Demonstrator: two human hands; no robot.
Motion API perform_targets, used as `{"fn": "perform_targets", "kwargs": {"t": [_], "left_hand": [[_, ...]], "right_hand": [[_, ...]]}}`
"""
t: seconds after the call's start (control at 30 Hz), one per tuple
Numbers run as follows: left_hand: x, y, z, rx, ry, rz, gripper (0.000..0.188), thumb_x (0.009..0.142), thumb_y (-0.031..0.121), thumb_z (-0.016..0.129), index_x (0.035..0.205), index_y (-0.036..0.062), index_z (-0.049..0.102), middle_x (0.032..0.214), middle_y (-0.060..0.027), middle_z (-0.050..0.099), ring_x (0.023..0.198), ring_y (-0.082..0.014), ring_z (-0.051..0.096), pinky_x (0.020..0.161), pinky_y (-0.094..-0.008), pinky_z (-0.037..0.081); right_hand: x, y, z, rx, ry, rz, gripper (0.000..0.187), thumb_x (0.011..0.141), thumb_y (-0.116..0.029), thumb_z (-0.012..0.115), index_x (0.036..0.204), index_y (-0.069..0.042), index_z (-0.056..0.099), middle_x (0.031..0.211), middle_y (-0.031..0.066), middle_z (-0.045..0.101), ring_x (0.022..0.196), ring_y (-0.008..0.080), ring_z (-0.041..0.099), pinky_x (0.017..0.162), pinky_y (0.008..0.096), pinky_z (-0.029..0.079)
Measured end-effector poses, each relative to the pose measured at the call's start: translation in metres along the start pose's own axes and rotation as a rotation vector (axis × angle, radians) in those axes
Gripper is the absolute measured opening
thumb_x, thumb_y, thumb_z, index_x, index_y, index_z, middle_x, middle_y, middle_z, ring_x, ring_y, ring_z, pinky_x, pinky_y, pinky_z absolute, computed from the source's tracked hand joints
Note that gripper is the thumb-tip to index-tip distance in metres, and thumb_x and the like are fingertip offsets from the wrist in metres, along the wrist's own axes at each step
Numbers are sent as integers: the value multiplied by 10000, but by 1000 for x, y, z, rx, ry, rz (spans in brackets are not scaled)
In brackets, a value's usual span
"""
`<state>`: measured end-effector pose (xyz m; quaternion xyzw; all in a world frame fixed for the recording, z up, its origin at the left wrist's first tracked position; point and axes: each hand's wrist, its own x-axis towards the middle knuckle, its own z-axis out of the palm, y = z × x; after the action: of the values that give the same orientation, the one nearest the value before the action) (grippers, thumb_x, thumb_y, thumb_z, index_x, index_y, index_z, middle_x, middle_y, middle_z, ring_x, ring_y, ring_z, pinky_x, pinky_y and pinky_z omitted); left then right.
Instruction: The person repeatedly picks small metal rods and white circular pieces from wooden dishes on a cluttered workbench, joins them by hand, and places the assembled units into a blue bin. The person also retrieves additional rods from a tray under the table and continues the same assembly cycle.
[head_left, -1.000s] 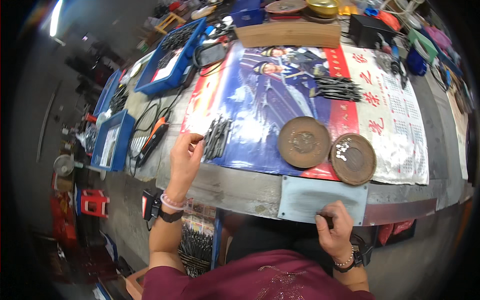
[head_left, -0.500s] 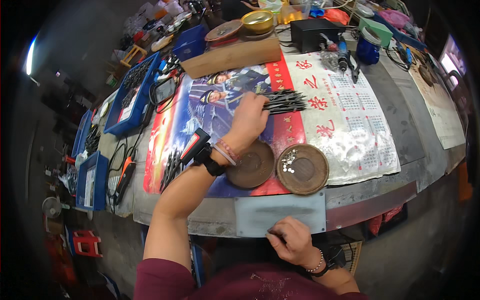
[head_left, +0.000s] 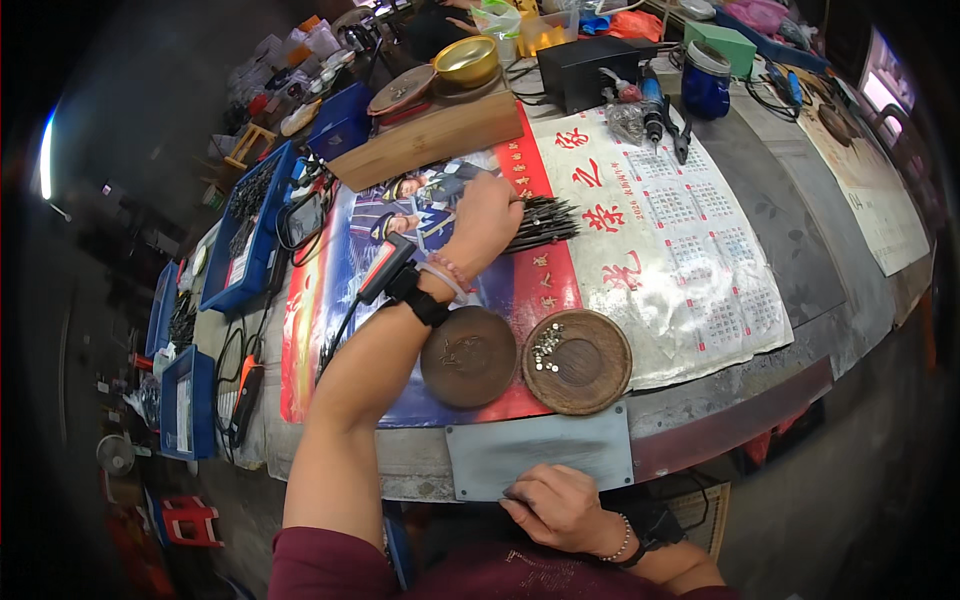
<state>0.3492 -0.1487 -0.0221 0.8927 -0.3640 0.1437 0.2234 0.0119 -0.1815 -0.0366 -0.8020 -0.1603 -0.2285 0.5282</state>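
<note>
My left hand reaches across the poster to a bundle of thin black rods. Its fingers curl over the bundle's left end, fingertips hidden beneath the hand. A red-and-black device is strapped to that wrist. My right hand is closed at the near edge of a grey plate, with something small and dark at its fingertips. Beyond the plate stand two round brown dishes. The left dish holds a few thin bits; the right dish holds several tiny silvery pieces.
A wooden board stands beyond the bundle, with a gold bowl behind it. A rotary hand tool, pliers and a blue jar lie back right. Blue bins and cables line the left.
The view has shifted, so the table things sit lower and further left. My left hand has moved slightly farther forward along the bundle. My right hand stays by the grey plate.
</note>
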Motion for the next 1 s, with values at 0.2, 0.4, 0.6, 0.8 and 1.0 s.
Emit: {"fn": "perform_targets", "kwargs": {"t": [0.2, 0.4, 0.6, 0.8, 1.0], "left_hand": [[-14, -4, -57, -106, 272, 121, 108, 877, 85, 607, 890, -16, 569, 785, -168, 607, 730, -285, 611, 652, -362, 467], [-66, 21, -130, -324, 281, -44, 111, 923, 57, 566, 984, -25, 525, 795, -198, 633, 683, -298, 645, 623, -344, 495], [-170, 64, -169, -612, 202, -170, 92, 891, 7, 593, 979, -22, 588, 832, -101, 650, 774, -139, 625, 703, -279, 498], [-274, 106, -186, -1098, -53, -377, 151, 890, 12, 637, 1035, -30, 622, 897, -70, 618, 776, -117, 620, 690, -236, 501], [-321, 122, -175, -1194, -126, -425, 184, 874, 30, 658, 1052, -17, 650, 917, -82, 606, 825, -146, 580, 721, -250, 460]], "right_hand": [[-1, -1, 1, -32, -12, -9, 141, 769, -113, 732, 848, -74, 623, 791, 46, 578, 621, 231, 576, 549, 327, 459], [-2, -2, 4, -72, -9, -3, 129, 776, -100, 720, 851, -71, 618, 785, 62, 586, 627, 252, 580, 552, 343, 459], [4, -14, -6, 34, -95, 142, 106, 820, -89, 688, 870, -36, 610, 784, 119, 568, 687, 309, 582, 594, 374, 455], [42, -32, -43, -3, -185, 193, 106, 845, -59, 652, 887, 13, 585, 801, 153, 565, 733, 311, 581, 648, 365, 464], [117, 0, -27, -360, -419, -18, 138, 845, -84, 616, 910, 9, 537, 889, 189, 564, 806, 397, 579, 693, 457, 463]]}}
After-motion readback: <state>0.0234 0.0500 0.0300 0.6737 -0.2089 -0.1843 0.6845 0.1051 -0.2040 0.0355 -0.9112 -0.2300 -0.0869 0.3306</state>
